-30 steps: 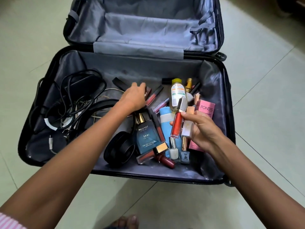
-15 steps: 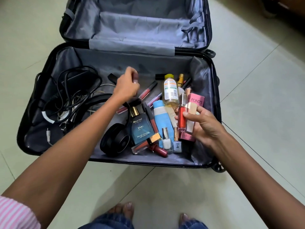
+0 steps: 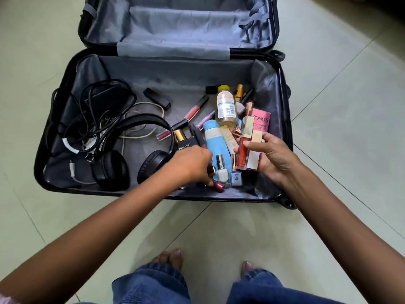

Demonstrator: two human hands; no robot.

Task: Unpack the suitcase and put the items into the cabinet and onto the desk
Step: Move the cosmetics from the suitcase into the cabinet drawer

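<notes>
The open black suitcase [image 3: 57,119] lies on the floor. Its right half holds cosmetics: a clear yellow-capped bottle [image 3: 225,106], a blue tube [image 3: 213,141], a pink Pond's box [image 3: 261,119], a Bella Vita perfume [image 3: 184,146], two nail polishes [image 3: 221,173] and lip glosses [image 3: 196,107]. My right hand [image 3: 277,160] holds a red lip gloss [image 3: 242,154] and cream gold-capped tubes [image 3: 255,150] upright. My left hand [image 3: 189,166] is blurred, fingers curled down over the near items beside a dark red lipstick [image 3: 218,186]. What those fingers hold is hidden.
Black headphones [image 3: 109,170], tangled cables [image 3: 98,110] and a black lipstick case [image 3: 156,97] fill the suitcase's left half. The grey-lined lid [image 3: 179,25] stands open behind. Pale floor tiles [image 3: 350,106] surround it. My bare feet [image 3: 171,257] and jeans are at the bottom.
My left hand has moved from the far middle of the suitcase back to the near items by the perfume and lipstick. My right hand keeps its tubes, almost still.
</notes>
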